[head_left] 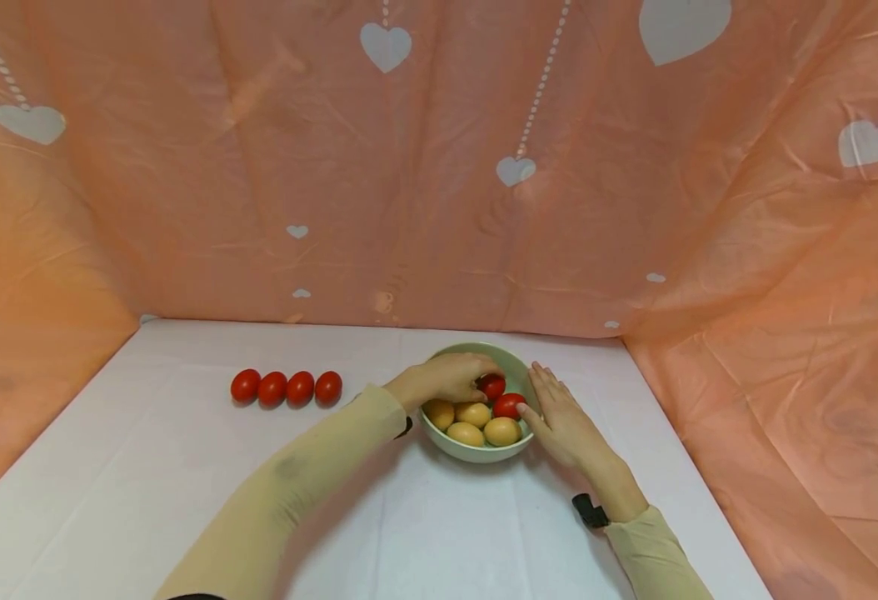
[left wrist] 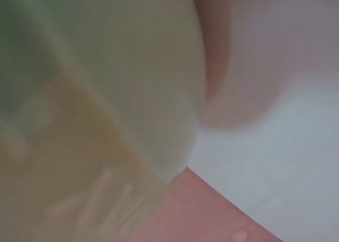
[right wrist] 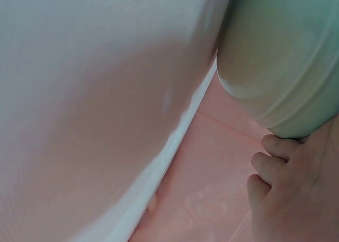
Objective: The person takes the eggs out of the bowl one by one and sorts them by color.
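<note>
A pale green bowl (head_left: pixel 476 455) stands on the white table, with several yellow egg-shaped pieces (head_left: pixel 502 432) inside. My left hand (head_left: pixel 450 377) reaches over the bowl's left side, fingers curled and thumb bent at a glossy red tomato (head_left: pixel 492 387). Nearer to me in the bowl lies another red tomato (head_left: pixel 510 406). My right hand (head_left: pixel 566 423) rests along the right outside of the bowl, fingers straight, with its thumb over the rim beside that nearer tomato. In the right wrist view, fingers (right wrist: pixel 267 168) lie against the bowl wall (right wrist: pixel 275 67). The left wrist view is blurred.
To the left of the bowl, several red tomatoes (head_left: pixel 286 389) lie in a row on the white tablecloth (head_left: pixel 147 467). A pink-orange curtain (head_left: pixel 409 208) with pale hearts hangs behind the table and along both sides.
</note>
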The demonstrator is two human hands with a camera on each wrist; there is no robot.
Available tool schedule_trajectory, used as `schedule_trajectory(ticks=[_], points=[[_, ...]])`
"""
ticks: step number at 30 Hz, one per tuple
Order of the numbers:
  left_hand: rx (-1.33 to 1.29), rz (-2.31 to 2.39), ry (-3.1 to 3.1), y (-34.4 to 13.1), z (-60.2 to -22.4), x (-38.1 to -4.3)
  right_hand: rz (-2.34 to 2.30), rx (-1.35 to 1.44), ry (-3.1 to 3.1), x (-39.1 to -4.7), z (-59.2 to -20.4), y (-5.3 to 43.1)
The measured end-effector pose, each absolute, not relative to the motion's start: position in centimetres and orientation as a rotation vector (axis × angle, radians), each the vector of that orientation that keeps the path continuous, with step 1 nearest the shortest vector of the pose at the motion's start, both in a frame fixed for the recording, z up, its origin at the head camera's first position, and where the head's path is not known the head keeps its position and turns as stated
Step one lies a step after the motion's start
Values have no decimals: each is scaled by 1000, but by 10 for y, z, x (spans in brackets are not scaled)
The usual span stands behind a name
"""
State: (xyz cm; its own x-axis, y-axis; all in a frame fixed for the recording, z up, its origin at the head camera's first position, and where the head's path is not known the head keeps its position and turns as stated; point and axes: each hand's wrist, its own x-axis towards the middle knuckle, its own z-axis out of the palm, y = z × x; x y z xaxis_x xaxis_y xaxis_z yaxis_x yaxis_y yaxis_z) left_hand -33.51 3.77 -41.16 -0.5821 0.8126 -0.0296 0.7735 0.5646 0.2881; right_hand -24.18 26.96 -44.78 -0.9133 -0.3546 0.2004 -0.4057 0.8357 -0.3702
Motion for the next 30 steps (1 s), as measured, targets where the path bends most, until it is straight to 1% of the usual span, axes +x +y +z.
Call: schedule_trajectory(ticks=[9, 19, 30], points=[[1395, 441, 2695, 31, -405, -326, 621, 596, -2894, -242, -449, 271], [1298, 758, 2716, 13, -393, -314, 614, 603, -2885, -241, -450, 271], [1281, 964, 2772, -8, -397, -305, 621, 620, -2863, -242, -451, 270]])
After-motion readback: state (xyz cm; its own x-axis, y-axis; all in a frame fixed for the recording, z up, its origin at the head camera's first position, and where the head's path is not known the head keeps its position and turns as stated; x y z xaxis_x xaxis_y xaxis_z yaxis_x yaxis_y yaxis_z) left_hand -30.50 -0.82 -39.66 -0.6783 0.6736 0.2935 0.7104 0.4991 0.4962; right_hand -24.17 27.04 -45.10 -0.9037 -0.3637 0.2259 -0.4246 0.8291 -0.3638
